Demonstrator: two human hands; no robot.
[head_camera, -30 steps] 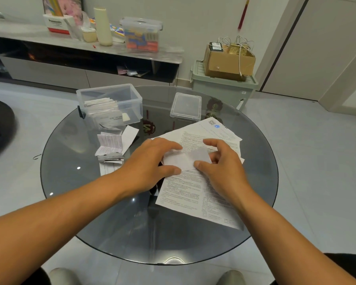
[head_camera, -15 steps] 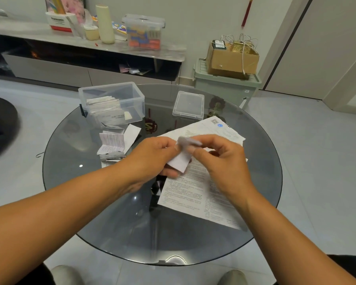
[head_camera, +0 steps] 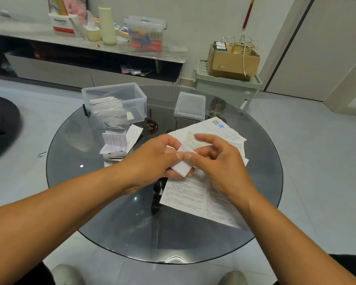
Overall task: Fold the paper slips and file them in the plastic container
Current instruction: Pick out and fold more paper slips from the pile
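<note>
Far left: tiled floor [head_camera: 19, 161], grey. Round glass table [head_camera: 74, 182] on it. Container [head_camera: 114, 103] sat at the table's left rear, lid off, with filed slips [head_camera: 108, 111] stacked upright in its left part. Just in front of it lay a small pile of loose folded papers [head_camera: 116, 144].

Left hand [head_camera: 154, 159] gripped the slip [head_camera: 182, 161] above table centre, thumb over its face, fingers curled under. Slip was folded, white, long axis running from near-left to far-right, tilted off the table. Right hand [head_camera: 216, 161] pinched the slip's right edge with its thumb; index finger stuck out straight, other fingers loosely curled. Both hands hovered over printed sheets [head_camera: 195, 194] lying flat at centre-right.

Lid [head_camera: 190, 106] lay behind the sheets, apart from the container. Rear: low console [head_camera: 49, 66] left, green bin [head_camera: 226, 89] with a cardboard box [head_camera: 232, 58] on top right, against a white wall.
</note>
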